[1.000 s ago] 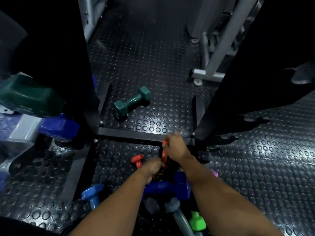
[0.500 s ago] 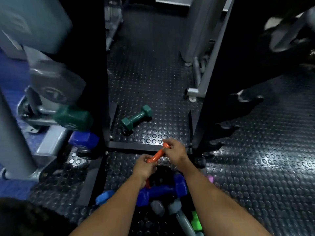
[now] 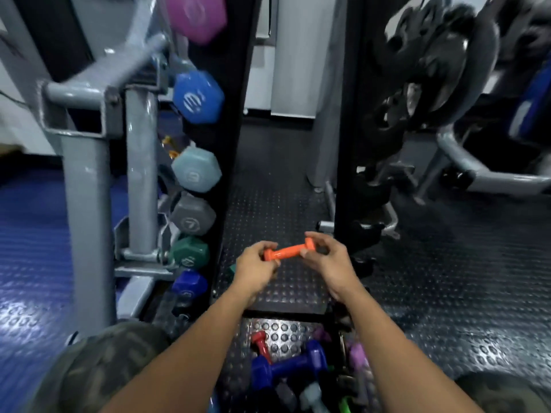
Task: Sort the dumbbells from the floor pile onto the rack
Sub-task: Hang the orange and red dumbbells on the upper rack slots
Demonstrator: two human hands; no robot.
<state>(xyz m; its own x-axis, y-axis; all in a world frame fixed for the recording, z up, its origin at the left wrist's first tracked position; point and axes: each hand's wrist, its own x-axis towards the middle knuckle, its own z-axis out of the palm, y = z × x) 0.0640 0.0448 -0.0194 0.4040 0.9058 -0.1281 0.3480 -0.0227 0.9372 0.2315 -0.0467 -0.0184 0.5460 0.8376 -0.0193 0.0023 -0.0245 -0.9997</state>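
Observation:
A small orange dumbbell [image 3: 288, 250] hangs level in the air between the two black uprights of the rack [image 3: 235, 144]. My left hand [image 3: 255, 268] grips its left end and my right hand [image 3: 326, 257] grips its right end. Below my forearms lies the floor pile: a dark blue dumbbell [image 3: 287, 366], a red one [image 3: 262, 344], a purple one [image 3: 357, 356], a grey-blue one [image 3: 313, 396] and a green tip [image 3: 346, 405]. On the rack's left side sit pink [image 3: 196, 16], blue [image 3: 198, 96], pale teal [image 3: 196, 169], grey [image 3: 193, 219], green [image 3: 189, 253] and dark blue [image 3: 189, 286] dumbbell heads.
A grey steel machine frame [image 3: 86, 180] stands left of the rack. Black weight plates [image 3: 438, 64] hang at the upper right beside the right upright [image 3: 346, 144]. Studded black rubber floor [image 3: 447, 293] spreads to the right. My camouflage-clad knees [image 3: 98, 371] fill the lower corners.
Both hands lifted the orange dumbbell up from the pile and turned it level. My view rose, revealing the stacked rack; the green floor dumbbell is now mostly hidden behind my left hand.

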